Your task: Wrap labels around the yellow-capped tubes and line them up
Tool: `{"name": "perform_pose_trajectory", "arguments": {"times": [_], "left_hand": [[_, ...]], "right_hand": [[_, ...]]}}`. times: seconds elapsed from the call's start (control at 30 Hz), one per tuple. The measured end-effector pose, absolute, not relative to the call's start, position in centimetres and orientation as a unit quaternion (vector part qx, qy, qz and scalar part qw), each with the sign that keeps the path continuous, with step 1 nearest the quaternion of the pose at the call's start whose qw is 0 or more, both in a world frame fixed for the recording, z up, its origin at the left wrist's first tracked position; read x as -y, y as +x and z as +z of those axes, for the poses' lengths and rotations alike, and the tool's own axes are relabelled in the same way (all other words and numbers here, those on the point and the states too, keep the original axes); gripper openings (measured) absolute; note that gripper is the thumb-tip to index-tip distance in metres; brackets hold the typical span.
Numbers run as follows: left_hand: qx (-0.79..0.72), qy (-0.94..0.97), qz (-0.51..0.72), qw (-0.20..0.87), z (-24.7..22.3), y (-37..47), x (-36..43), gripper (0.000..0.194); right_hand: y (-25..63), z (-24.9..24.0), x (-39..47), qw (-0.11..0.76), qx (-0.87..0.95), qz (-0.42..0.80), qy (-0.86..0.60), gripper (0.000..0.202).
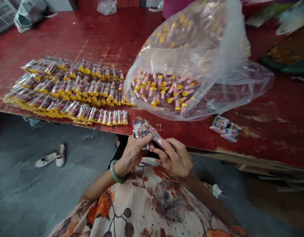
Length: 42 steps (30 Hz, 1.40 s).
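A red, worn table (97, 36) ran across the view, with a big clear bag (231, 82) on it as the landmark. Far to the left of the bag, near the table's back edge, lay a pale crumpled carrier bag (31, 13). Nearer the bag, on its left side, rows of capped tubes (70, 87) were packed closely together, their yellow ends facing the front edge. Below those rows, on the grey floor, was a pair of pale shoes (52, 158).

In front of the bag, at the table's edge, the left hand (134, 148) was closed, its thumb pressing on a few small printed packets (140, 129) (a green bangle (115, 171) circled that wrist). Just beside it, a slim clear tube with pink in it (159, 140) slanted between the two hands. The right hand (178, 158) was partly curled, thumb and fingers nearly together around the tube's lower end.

Inside the bag's open mouth lay a loose heap of tubes with yellow caps and pink contents (164, 89), jumbled at many angles; more showed hazily through its upper part. To the right of the bag's mouth, near the front edge, two small packets (224, 127) lay touching.
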<state>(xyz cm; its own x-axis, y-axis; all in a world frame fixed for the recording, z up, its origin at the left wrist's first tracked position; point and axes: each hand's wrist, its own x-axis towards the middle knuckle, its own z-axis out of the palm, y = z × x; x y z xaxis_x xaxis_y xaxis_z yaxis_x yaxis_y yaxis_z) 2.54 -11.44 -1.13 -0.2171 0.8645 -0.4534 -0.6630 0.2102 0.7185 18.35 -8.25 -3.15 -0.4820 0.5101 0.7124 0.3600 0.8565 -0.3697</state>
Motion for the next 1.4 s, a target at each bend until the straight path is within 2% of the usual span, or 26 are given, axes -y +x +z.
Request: {"name": "perform_pose_trajectory", "arguments": {"times": [0.13,0.23,0.3,0.57,0.7,0.93,1.03,1.13,1.27,1.4], "left_hand": [[-0.468,0.130,0.616,0.620,-0.8,1.9,11.5,0.032],[-0.461,0.147,0.583,0.652,-0.6,1.6,11.5,0.034],[-0.453,0.156,0.559,0.677,-0.5,1.8,11.5,0.035],[-0.421,0.167,0.534,0.714,-0.3,2.7,11.7,0.036],[-0.414,0.172,0.534,0.716,-0.4,2.6,11.6,0.035],[-0.413,0.198,0.539,0.707,-0.6,2.7,11.6,0.023],[-0.413,0.217,0.541,0.700,-0.7,2.5,11.6,0.023],[-0.404,0.218,0.541,0.705,-0.8,2.3,11.7,0.025],[-0.392,0.197,0.550,0.711,-0.9,2.3,12.0,0.025],[-0.392,0.193,0.551,0.711,-1.0,2.4,12.3,0.026]], "right_hand": [[18.4,-2.6,7.8,0.411,0.846,0.262,-0.214,0.054],[18.7,-1.9,7.4,0.417,0.815,0.324,-0.238,0.049],[18.7,-1.7,7.2,0.427,0.787,0.361,-0.262,0.055],[17.6,-1.3,6.2,0.424,0.727,0.447,-0.304,0.069],[17.4,-1.3,6.1,0.415,0.719,0.465,-0.306,0.068],[17.7,-1.7,6.8,0.435,0.757,0.370,-0.318,0.056],[17.8,-1.2,7.1,0.451,0.767,0.353,-0.288,0.044],[17.7,-0.8,7.5,0.482,0.784,0.279,-0.274,0.031],[17.4,-1.2,8.2,0.502,0.803,0.160,-0.278,0.034],[17.2,-1.9,8.8,0.507,0.803,0.112,-0.291,0.031]]}}
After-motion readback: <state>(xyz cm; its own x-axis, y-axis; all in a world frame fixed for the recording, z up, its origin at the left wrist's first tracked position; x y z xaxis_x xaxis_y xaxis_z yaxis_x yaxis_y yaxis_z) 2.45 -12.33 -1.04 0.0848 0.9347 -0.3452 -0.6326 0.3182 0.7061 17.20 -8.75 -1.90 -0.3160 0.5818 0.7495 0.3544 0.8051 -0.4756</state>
